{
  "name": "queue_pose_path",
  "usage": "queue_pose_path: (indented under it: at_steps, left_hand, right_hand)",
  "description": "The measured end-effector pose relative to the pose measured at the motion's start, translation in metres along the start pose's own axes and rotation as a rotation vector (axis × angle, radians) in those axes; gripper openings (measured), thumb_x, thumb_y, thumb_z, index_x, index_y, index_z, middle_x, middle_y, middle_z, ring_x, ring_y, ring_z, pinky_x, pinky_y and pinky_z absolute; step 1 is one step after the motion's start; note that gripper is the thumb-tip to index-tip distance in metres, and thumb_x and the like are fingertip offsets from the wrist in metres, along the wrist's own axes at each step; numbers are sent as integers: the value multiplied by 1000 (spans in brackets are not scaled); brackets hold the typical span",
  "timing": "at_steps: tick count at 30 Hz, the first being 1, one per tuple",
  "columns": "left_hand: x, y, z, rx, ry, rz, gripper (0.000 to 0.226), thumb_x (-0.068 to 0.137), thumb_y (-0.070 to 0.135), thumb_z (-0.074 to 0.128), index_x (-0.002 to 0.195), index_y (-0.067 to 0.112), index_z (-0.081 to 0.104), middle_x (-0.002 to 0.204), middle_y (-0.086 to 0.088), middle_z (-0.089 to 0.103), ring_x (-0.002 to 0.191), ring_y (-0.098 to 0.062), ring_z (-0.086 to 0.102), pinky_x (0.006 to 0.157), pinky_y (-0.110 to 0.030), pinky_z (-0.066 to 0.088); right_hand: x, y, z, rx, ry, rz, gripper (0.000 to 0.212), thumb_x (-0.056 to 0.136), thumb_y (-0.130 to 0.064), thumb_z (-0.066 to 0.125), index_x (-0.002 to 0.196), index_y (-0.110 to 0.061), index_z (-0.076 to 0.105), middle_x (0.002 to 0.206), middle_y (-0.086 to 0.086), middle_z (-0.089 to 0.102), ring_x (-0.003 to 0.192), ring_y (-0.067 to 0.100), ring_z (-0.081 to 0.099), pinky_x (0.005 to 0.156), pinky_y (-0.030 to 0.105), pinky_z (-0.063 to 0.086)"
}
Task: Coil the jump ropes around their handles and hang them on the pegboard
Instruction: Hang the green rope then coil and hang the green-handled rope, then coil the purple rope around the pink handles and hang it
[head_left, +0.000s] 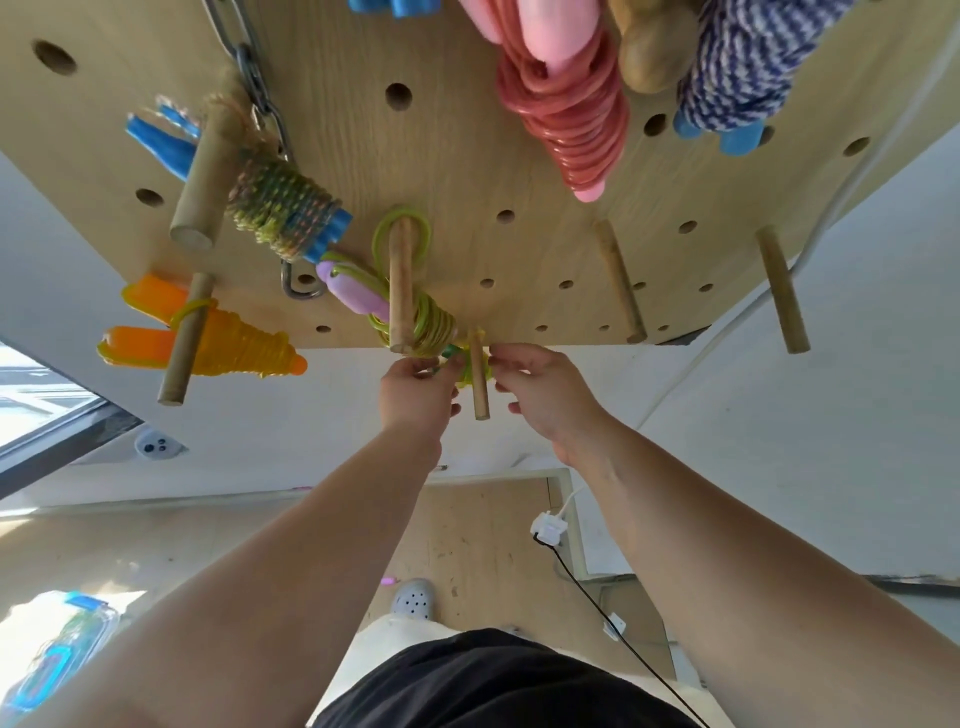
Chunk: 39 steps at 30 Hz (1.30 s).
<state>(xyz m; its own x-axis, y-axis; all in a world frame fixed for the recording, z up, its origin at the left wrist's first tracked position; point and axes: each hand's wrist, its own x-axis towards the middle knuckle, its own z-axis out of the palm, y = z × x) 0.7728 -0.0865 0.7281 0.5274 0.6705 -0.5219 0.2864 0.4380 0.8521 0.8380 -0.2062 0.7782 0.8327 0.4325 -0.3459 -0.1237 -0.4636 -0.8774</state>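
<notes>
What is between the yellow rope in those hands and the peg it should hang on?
Nothing visible. The yellow rope is already against the peg, held by the left hand and right hand on either side. The lime rope on the next peg hangs close on the left, but not between them.

No text, label, brand, number or sign can be read anywhere in this view. The pegboard (467, 156) shows only bare wood and holes. The clear package (57, 654) at the lower left has blue print on it, but it is too blurred to read.
</notes>
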Motion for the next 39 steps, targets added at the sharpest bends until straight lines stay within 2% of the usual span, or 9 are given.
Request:
queue_pose_path:
  at_steps: [3,6,10,16,22,29,32,36,39]
  left_hand:
    - [-11,-5,-5,31,40,-21,51,85,39,80,123,12,60,101,-5,70,90,-23,71,77,-42,64]
    - [-25,-9,-15,61,98,-19,49,90,40,74,127,13,59,105,-6,68,90,-23,71,74,-40,64]
    - [-55,-26,-36,105,176,0,35,97,36,66,123,13,59,110,-8,67,86,-22,68,66,-35,59]
    - [-128,-84,-75,107,279,-79,14,97,28,65,105,17,63,106,-8,68,79,-24,66,71,-41,56]
    - [-198,-147,-122,180,364,-188,16,97,27,67,106,14,65,104,-11,68,80,-27,68,68,-39,56]
    - [-232,-186,-192,210,424,-258,15,97,29,67,101,14,64,106,-13,66,80,-27,66,70,-40,54]
    - [-235,-205,-224,247,426,-269,19,96,30,68,103,13,64,107,-14,66,80,-26,67,71,-42,56]
    - [-222,-234,-282,323,409,-277,19,95,33,68,104,17,64,103,-8,67,85,-27,70,75,-46,60]
    - [-205,-253,-337,381,358,-295,20,95,34,67,105,18,63,101,-5,67,85,-25,69,73,-43,59]
  right_hand:
    - [-7,9,-9,-42,24,19,23,98,-24,61,119,-24,72,122,0,68,113,20,64,103,44,52]
    - [-18,18,-20,-43,-4,-8,22,97,-23,60,115,-27,72,123,-1,67,115,21,63,104,45,51]
    - [-41,38,-34,-39,-97,7,24,97,-20,60,119,-22,71,111,-7,67,101,14,65,100,40,54]
    - [-84,96,-38,10,-283,69,14,97,-21,64,110,-20,69,98,-9,66,86,7,62,85,28,52]
    - [-121,148,-13,-36,-430,151,6,95,-21,68,91,-24,65,93,-1,66,81,15,59,76,29,49]
    - [-151,174,36,-110,-553,187,7,96,-24,67,102,-19,65,97,0,64,74,11,57,70,26,47]
    - [-160,182,67,-142,-584,194,10,98,-21,65,104,-14,64,91,-4,65,67,-2,64,70,22,45]
    - [-168,201,130,-240,-575,215,25,93,-34,71,110,-16,66,103,0,67,87,13,62,79,32,51]
    - [-176,220,180,-317,-529,254,20,94,-34,69,108,-20,67,108,2,67,97,23,64,87,40,54]
